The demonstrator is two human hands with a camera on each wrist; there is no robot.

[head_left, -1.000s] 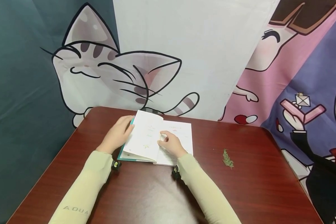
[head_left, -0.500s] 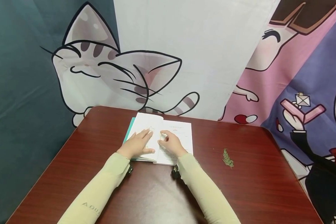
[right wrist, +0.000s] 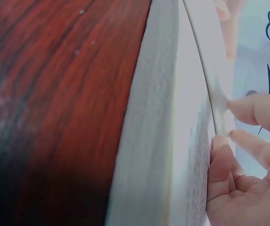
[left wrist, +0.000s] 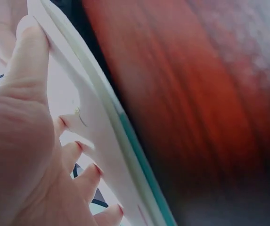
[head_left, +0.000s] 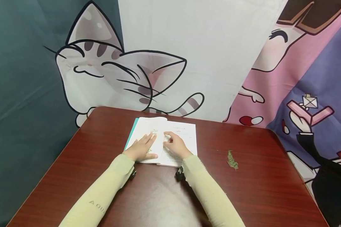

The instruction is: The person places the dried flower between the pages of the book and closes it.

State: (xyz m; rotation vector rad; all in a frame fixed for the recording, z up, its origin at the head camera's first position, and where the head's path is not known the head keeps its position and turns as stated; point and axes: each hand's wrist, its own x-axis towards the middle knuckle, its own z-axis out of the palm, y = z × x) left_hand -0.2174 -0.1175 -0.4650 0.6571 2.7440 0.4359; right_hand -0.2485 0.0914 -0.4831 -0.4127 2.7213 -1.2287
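A book [head_left: 186,132] lies spread on the dark red table, its teal cover [head_left: 131,135] showing along the left edge. My left hand [head_left: 140,149] rests flat on the left page, fingers spread and thumb pointing toward the spine. On the right page sits my right hand [head_left: 176,145], thumb and index finger bent into a C with their tips at the centre fold. In the right wrist view the two tips of the right hand [right wrist: 262,165] stand apart on the paper, the other fingers curled below. The left wrist view shows the left fingers [left wrist: 86,181] lying along the page.
A small green fern-like leaf sprig [head_left: 232,160] lies on the table [head_left: 261,176] right of the book. Behind the table's far edge hangs a printed cloth [head_left: 210,56] with a cartoon cat and other figures. Black cameras [head_left: 180,174] sit at the wrists.
My left hand has moved from the book's left edge onto the left page, and the raised page has come down flatter. The right hand keeps its place at the fold.
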